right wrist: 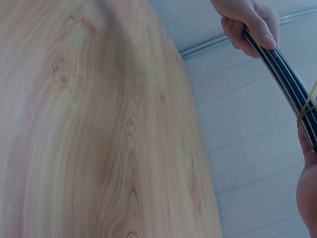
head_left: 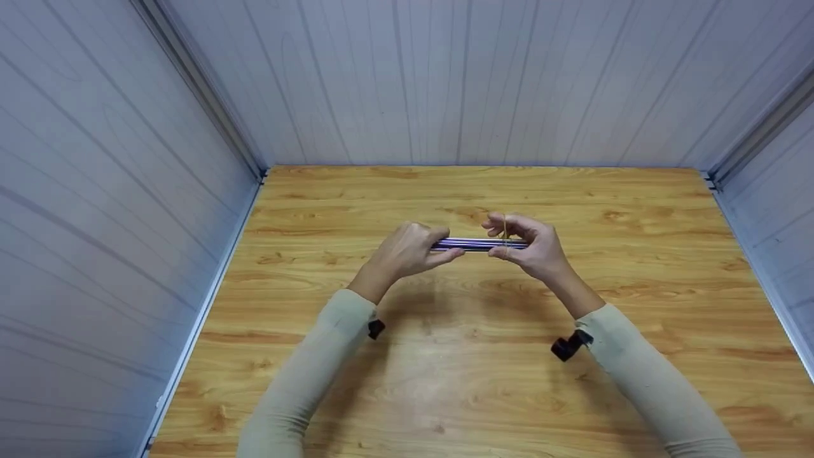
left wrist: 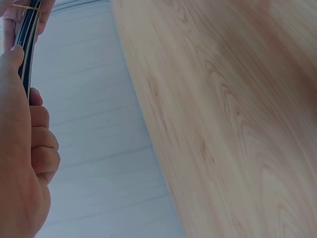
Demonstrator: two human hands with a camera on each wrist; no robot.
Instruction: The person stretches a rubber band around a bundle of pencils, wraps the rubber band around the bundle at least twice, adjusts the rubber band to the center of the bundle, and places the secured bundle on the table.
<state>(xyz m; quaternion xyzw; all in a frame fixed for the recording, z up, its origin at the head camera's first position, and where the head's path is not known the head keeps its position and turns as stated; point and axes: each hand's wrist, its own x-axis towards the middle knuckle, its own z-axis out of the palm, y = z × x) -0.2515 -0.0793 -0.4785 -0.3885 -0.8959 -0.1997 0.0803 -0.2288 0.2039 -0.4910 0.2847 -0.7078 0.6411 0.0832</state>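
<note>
A bundle of slim, dark, glossy sticks [head_left: 474, 244], like pencils, is held level above the table, spanning both hands. My left hand [head_left: 413, 248] grips its left end, with the thumb along the sticks and the fingers curled under in the left wrist view. At the other end is my right hand [head_left: 531, 245], thumb against the bundle and fingers bent above it. A thin yellow rubber band [head_left: 505, 228] crosses the sticks there and stretches up around the right fingers. In the right wrist view the band [right wrist: 308, 105] loops round the bundle; most of the right hand is out of frame.
The wood-grain tabletop [head_left: 445, 362] lies below both hands, with their shadows on it. Pale panels stand behind [head_left: 432, 83] and at the left side [head_left: 108, 222], with another at the right. Small black wrist devices [head_left: 565, 348] hang from both sleeves.
</note>
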